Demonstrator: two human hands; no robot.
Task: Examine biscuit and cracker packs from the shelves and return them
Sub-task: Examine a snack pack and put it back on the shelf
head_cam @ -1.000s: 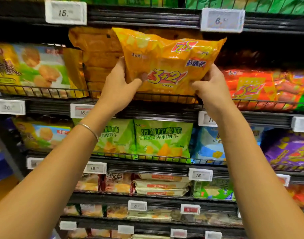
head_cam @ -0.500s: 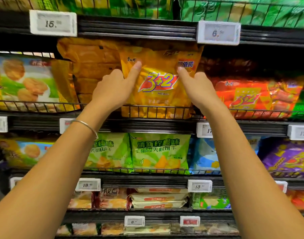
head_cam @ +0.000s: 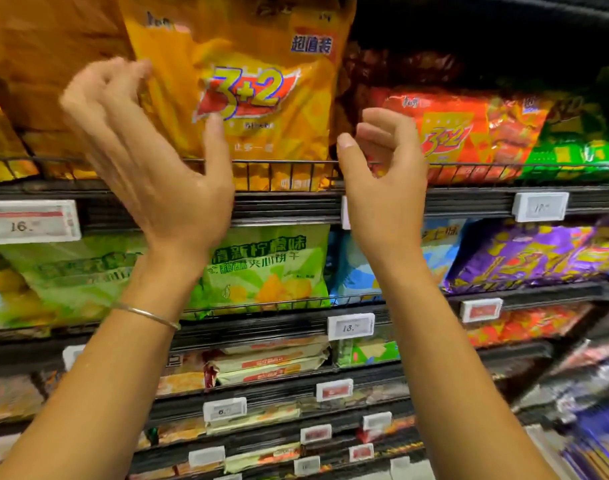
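Observation:
A large yellow-orange "3+2" cracker pack [head_cam: 258,84] stands upright on the upper shelf, behind the wire rail [head_cam: 289,163]. My left hand [head_cam: 147,157] hovers in front of the pack's left edge, fingers loosely curled, holding nothing. My right hand [head_cam: 382,174] hangs just right of the pack, in front of the rail, fingers relaxed and curled, with nothing in it. Neither hand grips the pack. A thin metal bangle circles my left wrist.
A red "3+2" pack [head_cam: 462,129] and a green pack [head_cam: 573,147] sit to the right on the same shelf. Below lie lime-green lemon biscuit packs [head_cam: 272,268], a blue pack [head_cam: 351,271] and purple packs [head_cam: 538,254]. Price tags [head_cam: 31,221] line the shelf edges.
Both hands have let go of the yellow pack and drawn back from it. The pack now stands on the shelf behind the rail. The view has moved closer and lower.

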